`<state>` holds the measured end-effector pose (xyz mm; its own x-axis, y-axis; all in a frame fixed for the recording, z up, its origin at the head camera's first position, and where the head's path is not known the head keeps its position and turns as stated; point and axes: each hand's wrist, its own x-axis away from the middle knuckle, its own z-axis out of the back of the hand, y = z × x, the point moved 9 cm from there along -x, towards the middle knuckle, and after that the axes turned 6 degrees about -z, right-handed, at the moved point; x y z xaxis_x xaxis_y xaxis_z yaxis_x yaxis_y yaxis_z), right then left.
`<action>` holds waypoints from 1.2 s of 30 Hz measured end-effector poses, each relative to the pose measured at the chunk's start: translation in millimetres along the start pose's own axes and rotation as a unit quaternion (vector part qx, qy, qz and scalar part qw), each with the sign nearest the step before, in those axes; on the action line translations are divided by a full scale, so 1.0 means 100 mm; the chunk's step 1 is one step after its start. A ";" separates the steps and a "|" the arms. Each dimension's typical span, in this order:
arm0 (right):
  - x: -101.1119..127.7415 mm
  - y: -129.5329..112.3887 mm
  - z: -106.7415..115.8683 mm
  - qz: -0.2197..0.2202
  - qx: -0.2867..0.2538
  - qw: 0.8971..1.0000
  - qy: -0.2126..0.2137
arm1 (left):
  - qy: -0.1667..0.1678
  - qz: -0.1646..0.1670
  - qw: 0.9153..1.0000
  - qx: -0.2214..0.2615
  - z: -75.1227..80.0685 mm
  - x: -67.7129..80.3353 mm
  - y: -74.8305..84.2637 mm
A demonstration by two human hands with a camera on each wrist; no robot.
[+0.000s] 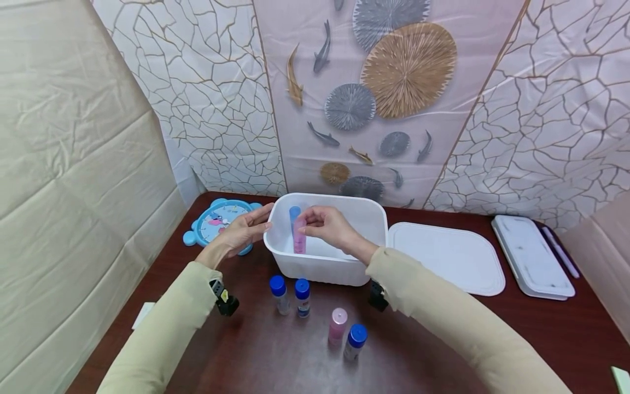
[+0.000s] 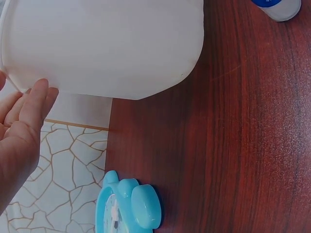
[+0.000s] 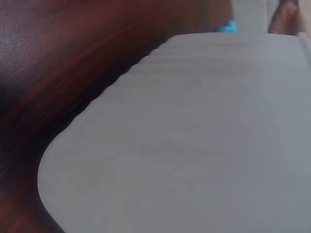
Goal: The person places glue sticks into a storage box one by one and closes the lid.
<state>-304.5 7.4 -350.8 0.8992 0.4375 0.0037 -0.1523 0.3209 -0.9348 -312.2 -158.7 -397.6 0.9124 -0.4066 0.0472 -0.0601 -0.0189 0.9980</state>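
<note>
Directions are taken from the middle of the white bin (image 1: pixel 322 272), with 12 o'clock away from the person. The right hand (image 1: pixel 331 225) pinches the pink bottle (image 1: pixel 299 241) near its top, inside the bin at 9 o'clock. The left hand (image 1: pixel 244 227) has its fingers extended against the bin's 9 o'clock end.

Recommended handling:
1. Keep the pinch high, so the fingers clear the rim.
2. Hold the bottle vertical and lower it until the base sits flat; the near wall hides whether it already does.
3. Release gently; a sideways pull could tip the blue bottle (image 1: pixel 294 212) just behind it.
4. Maintain light left-hand contact to steady the bin.

Bin contents: the pink bottle and the blue bottle, both toward 9 o'clock; the 3 o'clock portion shows bare floor. Outside, four capped bottles (image 1: pixel 302 302) stand on the desk (image 1: pixel 246 361) between 7 and 5 o'clock. The white lid (image 1: pixel 445 257) lies at 3 o'clock.
</note>
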 end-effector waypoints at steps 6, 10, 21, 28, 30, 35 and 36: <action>-0.07 0.05 -0.15 -0.010 0.020 0.999 -0.023 | -0.007 -0.001 1.000 -0.001 0.00 0.00 0.00; -0.10 0.10 -0.21 -0.027 0.026 0.999 -0.030 | -0.008 -0.001 1.000 -0.001 -0.01 -0.01 0.00; -0.13 0.14 -0.31 -0.051 0.058 0.996 -0.049 | -0.015 -0.002 1.000 0.007 -0.02 0.00 0.00; -0.08 0.10 -0.31 -0.050 0.060 0.994 -0.072 | -0.018 -0.007 1.000 0.011 -0.04 0.00 0.01; -0.06 0.06 -0.28 -0.045 0.056 0.995 -0.073 | -0.017 -0.008 1.000 0.010 -0.04 0.00 0.01; 0.08 -0.12 -0.09 -0.005 0.020 0.999 -0.049 | -0.012 -0.003 1.000 0.004 -0.03 0.00 0.00; 0.13 -0.15 -0.03 0.003 0.008 0.999 -0.040 | -0.009 -0.001 1.000 0.003 -0.02 0.00 0.00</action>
<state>-289.4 5.5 -337.3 0.8628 0.5048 0.0280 -0.1640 0.3319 -0.9290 -311.2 -156.9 -397.5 0.9054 -0.4223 0.0441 -0.0601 -0.0247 0.9979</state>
